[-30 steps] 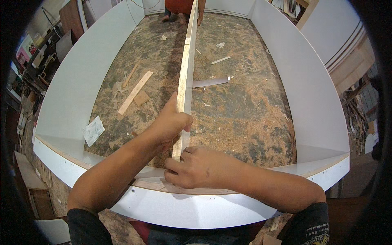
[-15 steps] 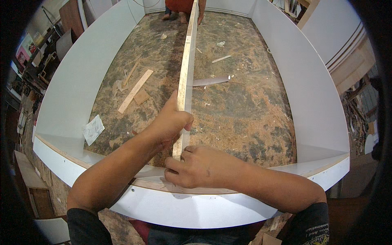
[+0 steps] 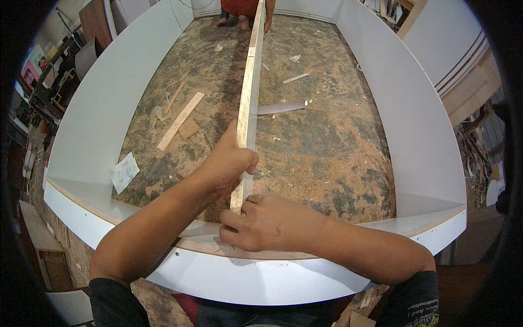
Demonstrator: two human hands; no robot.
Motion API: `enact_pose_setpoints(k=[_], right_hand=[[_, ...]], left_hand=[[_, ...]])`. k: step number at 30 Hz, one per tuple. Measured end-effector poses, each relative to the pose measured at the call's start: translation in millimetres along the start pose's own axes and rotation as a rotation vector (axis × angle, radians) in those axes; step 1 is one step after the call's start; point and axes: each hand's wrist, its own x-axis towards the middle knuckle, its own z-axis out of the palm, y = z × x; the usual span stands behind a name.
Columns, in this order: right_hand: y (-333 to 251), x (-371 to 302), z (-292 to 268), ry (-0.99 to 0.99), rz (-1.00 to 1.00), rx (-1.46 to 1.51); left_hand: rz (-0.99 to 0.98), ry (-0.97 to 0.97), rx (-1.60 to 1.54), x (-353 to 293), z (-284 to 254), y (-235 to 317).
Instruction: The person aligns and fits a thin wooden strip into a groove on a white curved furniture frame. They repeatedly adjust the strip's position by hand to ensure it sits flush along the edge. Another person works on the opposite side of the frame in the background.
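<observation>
A long white panel [image 3: 251, 82] with a bare wooden top edge stands on edge down the middle of a large white box frame. My left hand [image 3: 237, 158] is closed around it a little short of its near end, thumb over the right face. At that near end my right hand [image 3: 259, 223] is curled over the panel, just above the front board [image 3: 261, 278] of the frame. Its bent fingers hide where the panel meets the board.
White side boards stand at left [image 3: 103, 103] and right [image 3: 403, 109]. Inside lie a wood strip [image 3: 181, 121], a crumpled paper [image 3: 125, 173], a grey strip [image 3: 282, 108] and sawdust. Another person [image 3: 239, 8] crouches at the panel's far end, a hand beside it.
</observation>
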Motion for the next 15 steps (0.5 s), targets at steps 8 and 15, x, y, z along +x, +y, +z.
enact_pose_setpoints(k=[8,15], right_hand=[[-0.7,0.6,0.6,-0.038,0.004,-0.013],[-1.1,-0.3,-0.9,-0.045,0.009,-0.028]], left_hand=[[-0.014,0.013,0.005,-2.6,0.5,1.2],[0.015,0.008,0.014,1.4,-1.3,-2.5]])
